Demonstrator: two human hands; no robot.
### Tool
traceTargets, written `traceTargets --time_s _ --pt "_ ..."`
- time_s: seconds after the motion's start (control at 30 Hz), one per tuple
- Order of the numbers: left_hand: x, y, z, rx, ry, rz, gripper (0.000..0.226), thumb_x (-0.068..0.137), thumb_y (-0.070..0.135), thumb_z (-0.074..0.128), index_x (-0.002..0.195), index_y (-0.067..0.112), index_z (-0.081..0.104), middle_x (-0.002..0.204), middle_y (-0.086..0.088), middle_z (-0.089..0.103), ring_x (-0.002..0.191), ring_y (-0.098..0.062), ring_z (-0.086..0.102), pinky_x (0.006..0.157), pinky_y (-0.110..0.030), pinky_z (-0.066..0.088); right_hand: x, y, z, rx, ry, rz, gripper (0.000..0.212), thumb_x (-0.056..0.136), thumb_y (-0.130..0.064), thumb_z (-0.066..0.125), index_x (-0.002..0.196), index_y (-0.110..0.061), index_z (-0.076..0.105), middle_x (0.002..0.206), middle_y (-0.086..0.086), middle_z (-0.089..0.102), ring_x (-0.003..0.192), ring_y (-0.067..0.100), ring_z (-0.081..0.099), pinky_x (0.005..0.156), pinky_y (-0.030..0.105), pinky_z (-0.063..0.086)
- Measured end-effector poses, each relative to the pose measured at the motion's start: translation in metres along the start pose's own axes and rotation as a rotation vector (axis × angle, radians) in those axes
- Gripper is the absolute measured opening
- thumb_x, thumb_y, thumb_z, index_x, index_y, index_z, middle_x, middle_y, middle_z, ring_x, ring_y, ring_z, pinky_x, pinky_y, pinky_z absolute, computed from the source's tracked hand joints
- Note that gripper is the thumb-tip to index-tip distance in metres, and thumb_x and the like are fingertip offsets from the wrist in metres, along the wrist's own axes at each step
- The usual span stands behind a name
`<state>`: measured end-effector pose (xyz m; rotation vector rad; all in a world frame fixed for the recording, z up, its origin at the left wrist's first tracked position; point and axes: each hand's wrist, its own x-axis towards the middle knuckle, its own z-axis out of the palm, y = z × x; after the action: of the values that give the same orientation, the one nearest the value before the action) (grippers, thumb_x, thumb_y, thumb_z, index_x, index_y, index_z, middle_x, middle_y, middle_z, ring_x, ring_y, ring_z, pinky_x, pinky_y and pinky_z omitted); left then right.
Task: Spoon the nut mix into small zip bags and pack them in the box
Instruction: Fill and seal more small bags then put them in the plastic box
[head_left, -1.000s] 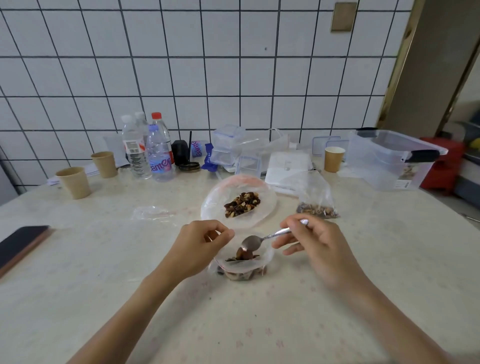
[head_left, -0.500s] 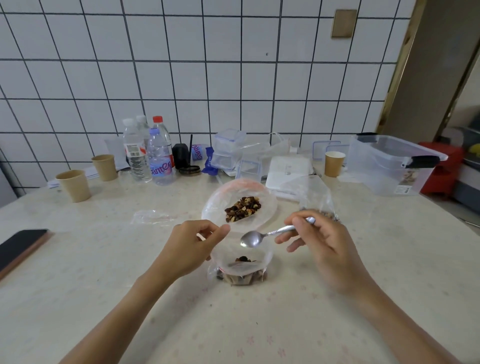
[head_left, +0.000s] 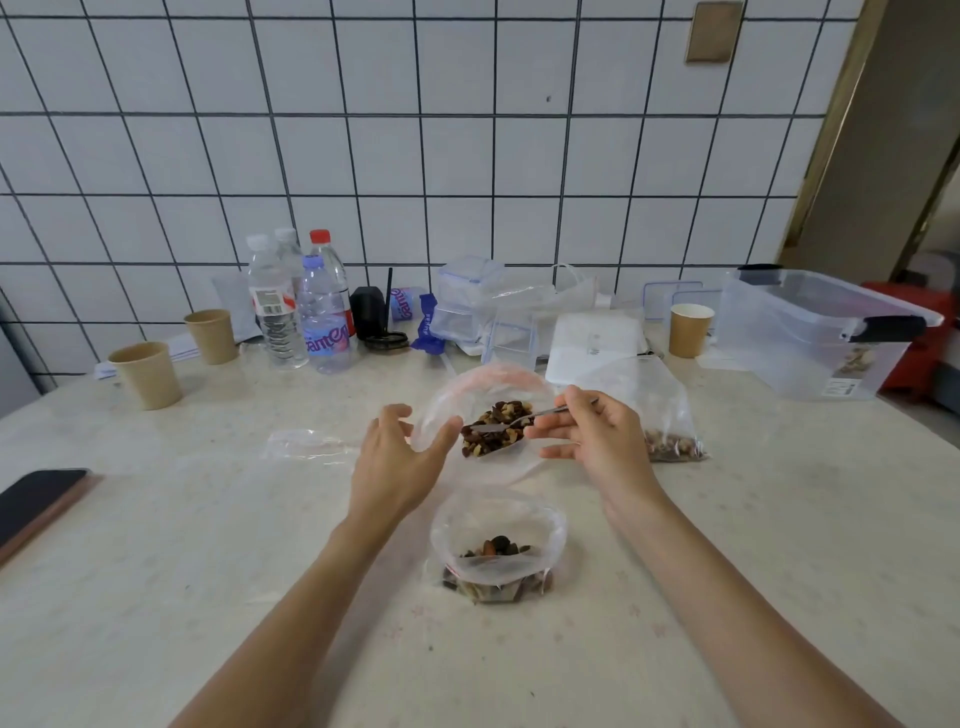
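Spoon (head_left: 501, 427) down in the nut mix (head_left: 496, 428), bowl buried in the pile, handle running right into the right hand (head_left: 597, 439). Thumb and forefinger pinching the handle near its end, other fingers stretched out loosely below. Mix lying in a big open bag (head_left: 485, 421) at table centre, mouth propped wide toward the camera.

Left hand (head_left: 397, 457) just left of that bag, fingers spread and lightly bent, thumb tip at the plastic rim; holding nothing, contact with the rim hard to confirm.

Nearer, directly below, small bag (head_left: 497, 545) standing open on its own, a shallow layer of nuts in the bottom. No hand on it. Looks like a scoop in progress, more loads needed before sealing.

Risks from here: soft, unsupported mouth of the small bag liable to fold or tip when a loaded spoon arrives, scattering nuts over the table (head_left: 208, 545). Big bag apt to slide or collapse under the digging spoon unless braced by the left hand. Overfilled spoon likely to shed pieces on the way across the gap between the 2 bags.

To the right, 1 filled bag (head_left: 670, 436) lying flat. Far right, clear box (head_left: 810, 338), well apart from the work. Left of the big bag, a flat empty bag (head_left: 306, 444).
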<state>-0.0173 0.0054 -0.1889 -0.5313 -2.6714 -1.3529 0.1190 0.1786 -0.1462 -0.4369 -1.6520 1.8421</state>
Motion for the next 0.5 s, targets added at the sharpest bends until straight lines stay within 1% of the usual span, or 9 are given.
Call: traceTargets --time_s 0.03,0.07,0.13,0.2,0.27,0.33,0.4,0.43,0.5 --pt "0.002 -0.003 0.004 -0.016 -0.005 0.004 0.079 0.083 0.079 0.059 0.134 0.018 0.053 0.119 0.003 0.061 0.106 -0.021 0.064 0.089 -0.045 0.058 0.005 0.006 0.002 -0.017 0.011 0.014 0.031 0.109 -0.028 0.050 0.098 -0.002 0.064 0.081 0.016 0.077 0.080 0.031 0.079 0.061 0.034 0.063" --pt "0.004 -0.006 0.007 -0.022 -0.005 0.025 0.067 0.086 0.073 0.061 0.125 0.018 0.059 0.110 0.006 0.065 0.099 -0.019 0.065 0.083 -0.042 0.059 0.008 0.013 0.002 -0.031 0.017 0.026 0.032 0.109 -0.029 0.050 0.098 -0.002 0.064 0.081 0.016 0.077 0.080 0.031 0.078 0.062 0.035 0.063" --pt "0.006 -0.009 0.008 -0.019 0.002 0.076 0.040 0.092 0.058 0.065 0.107 0.021 0.064 0.089 0.015 0.064 0.083 -0.011 0.064 0.068 -0.032 0.053 0.010 0.027 0.002 -0.064 0.010 0.024 0.034 0.108 -0.031 0.050 0.100 -0.001 0.064 0.080 0.015 0.078 0.079 0.030 0.078 0.062 0.034 0.063" --pt "0.007 -0.010 0.007 -0.046 0.010 0.091 0.020 0.094 0.043 0.066 0.101 0.025 0.066 0.082 0.016 0.064 0.075 -0.003 0.061 0.058 -0.023 0.043 0.010 0.039 0.003 -0.136 -0.001 -0.001 0.034 0.107 -0.034 0.051 0.099 -0.004 0.064 0.079 0.010 0.078 0.077 0.026 0.078 0.060 0.029 0.062" --pt "0.008 -0.009 0.004 -0.088 0.018 0.087 0.006 0.094 0.033 0.066 0.097 0.028 0.065 0.080 0.014 0.066 0.072 -0.003 0.061 0.054 -0.018 0.040 0.011 0.046 0.006 -0.215 0.004 -0.033 0.032 0.107 -0.034 0.052 0.096 -0.007 0.065 0.076 0.006 0.078 0.074 0.024 0.078 0.061 0.028 0.062" --pt "0.007 -0.006 0.002 -0.128 0.021 0.102 0.002 0.094 0.028 0.066 0.095 0.029 0.066 0.081 0.011 0.068 0.072 -0.005 0.063 0.053 -0.015 0.041 0.013 0.050 0.010 -0.250 0.024 -0.061 0.030 0.107 -0.032 0.054 0.095 -0.007 0.067 0.075 0.005 0.078 0.072 0.023 0.078 0.065 0.034 0.063" --pt "0.005 -0.003 0.002 -0.159 0.019 0.128 0.005 0.095 0.027 0.066 0.099 0.027 0.069 0.083 0.011 0.070 0.075 -0.008 0.066 0.057 -0.019 0.045 0.014 0.052 0.012 -0.229 0.054 -0.060 0.029 0.106 -0.030 0.055 0.096 -0.006 0.067 0.076 0.005 0.079 0.073 0.022 0.078 0.068 0.038 0.064" --pt "0.004 -0.001 0.002 -0.175 0.018 0.134 0.006 0.095 0.027 0.067 0.100 0.027 0.069 0.085 0.011 0.071 0.075 -0.008 0.067 0.059 -0.020 0.046 0.014 0.053 0.013 -0.200 0.070 -0.048 0.029 0.107 -0.029 0.055 0.097 -0.004 0.067 0.077 0.007 0.079 0.074 0.023 0.078 0.069 0.038 0.064" --pt "0.003 0.002 0.002 -0.204 0.013 0.135 0.004 0.095 0.028 0.069 0.098 0.031 0.068 0.085 0.012 0.072 0.073 -0.007 0.068 0.058 -0.017 0.046 0.014 0.054 0.011 -0.146 0.084 -0.021 0.029 0.106 -0.028 0.055 0.099 -0.003 0.067 0.079 0.010 0.079 0.077 0.023 0.079 0.070 0.037 0.065"
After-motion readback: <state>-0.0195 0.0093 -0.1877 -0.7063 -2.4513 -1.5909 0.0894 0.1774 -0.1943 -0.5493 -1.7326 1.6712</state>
